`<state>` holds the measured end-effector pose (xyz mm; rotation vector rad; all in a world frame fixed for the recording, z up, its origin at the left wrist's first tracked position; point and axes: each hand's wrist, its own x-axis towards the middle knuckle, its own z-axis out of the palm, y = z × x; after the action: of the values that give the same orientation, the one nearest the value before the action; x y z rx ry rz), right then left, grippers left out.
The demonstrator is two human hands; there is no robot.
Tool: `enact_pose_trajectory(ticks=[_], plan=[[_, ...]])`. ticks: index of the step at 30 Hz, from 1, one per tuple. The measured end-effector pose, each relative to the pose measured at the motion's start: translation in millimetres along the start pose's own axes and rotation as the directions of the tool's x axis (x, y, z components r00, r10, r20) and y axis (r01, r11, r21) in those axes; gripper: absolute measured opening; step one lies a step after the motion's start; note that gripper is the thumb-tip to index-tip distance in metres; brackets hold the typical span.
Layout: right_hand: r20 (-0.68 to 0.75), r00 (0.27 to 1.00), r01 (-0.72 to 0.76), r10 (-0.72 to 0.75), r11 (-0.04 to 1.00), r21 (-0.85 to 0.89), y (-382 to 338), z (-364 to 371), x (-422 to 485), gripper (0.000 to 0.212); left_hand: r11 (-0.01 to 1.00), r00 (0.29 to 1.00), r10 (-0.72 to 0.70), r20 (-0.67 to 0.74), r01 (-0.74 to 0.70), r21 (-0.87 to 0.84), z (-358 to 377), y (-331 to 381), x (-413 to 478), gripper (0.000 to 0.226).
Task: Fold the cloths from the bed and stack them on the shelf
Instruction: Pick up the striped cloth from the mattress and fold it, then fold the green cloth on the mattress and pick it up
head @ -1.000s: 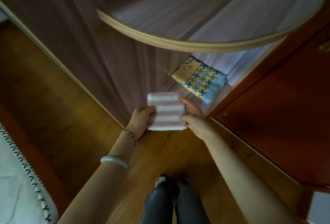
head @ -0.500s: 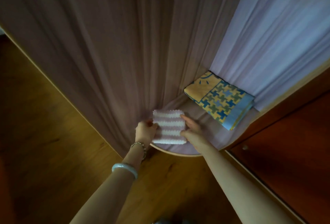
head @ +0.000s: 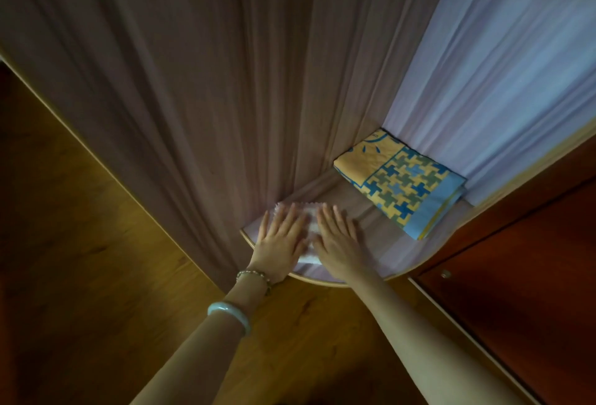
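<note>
A folded pink-and-white striped cloth lies flat on the curved shelf, near its front left edge. My left hand and my right hand rest palm down on it, side by side, fingers spread and flat. They cover most of the cloth; only a strip between them and its far scalloped edge show. A folded yellow, blue and green patterned cloth lies at the back right of the same shelf, apart from the striped one.
The shelf sits in a corner between a grey-brown wood-grain panel on the left and a paler panel behind. A red-brown cabinet door stands to the right. Wooden floor lies below.
The striped cloth went from being held by its sides over the shelf edge to lying on the shelf. Both hands let go of its sides and now lie flat on top.
</note>
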<state>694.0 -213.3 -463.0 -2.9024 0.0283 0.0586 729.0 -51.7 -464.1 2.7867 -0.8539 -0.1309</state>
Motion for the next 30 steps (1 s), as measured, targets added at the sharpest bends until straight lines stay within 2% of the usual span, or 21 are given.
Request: enact_pose_trajectory(ticks=[3, 5, 7, 11, 13, 15, 19, 24, 27, 30], plan=[[0.034, 0.999, -0.002, 0.005, 0.996, -0.088, 3, 13, -4, 0.061, 0.996, 0.99, -0.051, 0.129, 0.041, 0.078, 12, -2, -1, 0.071], [0.029, 1.0, 0.006, -0.003, 0.995, -0.1, 4, 10, -3, 0.061, 0.998, 0.994, -0.028, 0.107, 0.023, 0.051, 5, 0, -1, 0.086], [0.015, 1.0, -0.004, 0.003, 1.0, 0.015, -2, -8, -8, 0.065, 0.997, 0.997, -0.061, 0.055, 0.064, -0.053, -11, 5, -4, 0.095], [-0.017, 1.0, 0.012, -0.008, 0.966, 0.258, -25, -71, -28, 0.074, 0.962, 0.986, -0.151, -0.07, 0.13, -0.241, -77, 19, -21, 0.088], [0.004, 1.0, 0.013, -0.017, 0.895, 0.445, -41, -109, -44, 0.068, 0.928, 0.982, -0.178, -0.071, 0.143, -0.344, -112, 28, -38, 0.081], [0.049, 0.998, -0.009, -0.028, 0.773, 0.635, -66, -152, -61, 0.066, 0.87, 0.974, -0.213, -0.082, 0.151, -0.469, -157, 35, -62, 0.072], [0.057, 0.986, 0.063, -0.157, 0.667, 0.742, -124, -231, -96, 0.065, 0.787, 0.938, -0.323, -0.127, 0.191, -0.586, -245, 37, -132, 0.068], [0.058, 0.935, 0.155, -0.349, 0.551, 0.82, -211, -296, -114, 0.07, 0.737, 0.848, -0.5, -0.176, 0.311, -0.6, -331, 17, -223, 0.073], [0.056, 0.875, 0.207, -0.48, 0.478, 0.853, -272, -316, -113, 0.074, 0.681, 0.751, -0.62, -0.227, 0.371, -0.632, -371, 4, -275, 0.078], [0.027, 0.812, 0.29, -0.583, 0.442, 0.849, -334, -334, -112, 0.078, 0.63, 0.622, -0.72, -0.307, 0.401, -0.665, -408, -11, -326, 0.079]])
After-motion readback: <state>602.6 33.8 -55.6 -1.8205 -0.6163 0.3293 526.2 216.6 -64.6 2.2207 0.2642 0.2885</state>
